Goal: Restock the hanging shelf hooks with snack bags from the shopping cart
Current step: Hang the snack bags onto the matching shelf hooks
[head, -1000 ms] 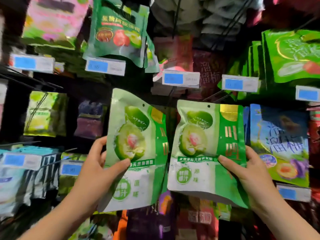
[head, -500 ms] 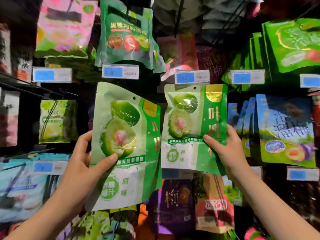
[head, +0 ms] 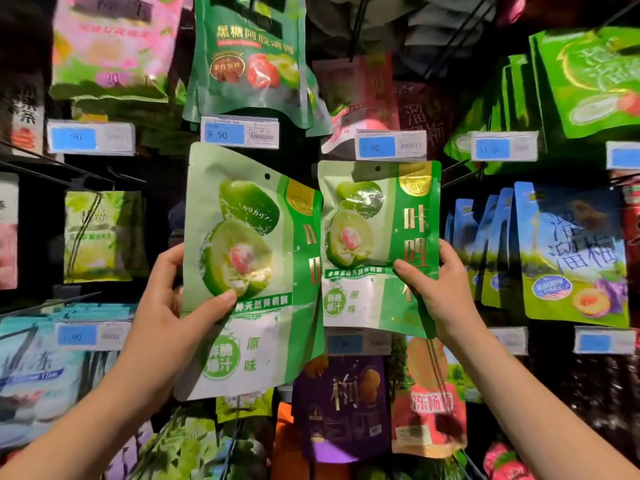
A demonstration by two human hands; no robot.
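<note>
Two green snack bags [head: 249, 271] [head: 377, 244] are raised to the shelf, the left hand [head: 166, 306] gripping one, the right hand [head: 440, 289] the other

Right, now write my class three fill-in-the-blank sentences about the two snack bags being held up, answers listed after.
The left hand grips the left bag and the right hand grips the right bag; both bags are mainly ____ in colour.
The price tag just above the left bag reads ____.
Each held bag has a small round hole near its ____ edge.
Answers: green; 9.50; top.
</note>
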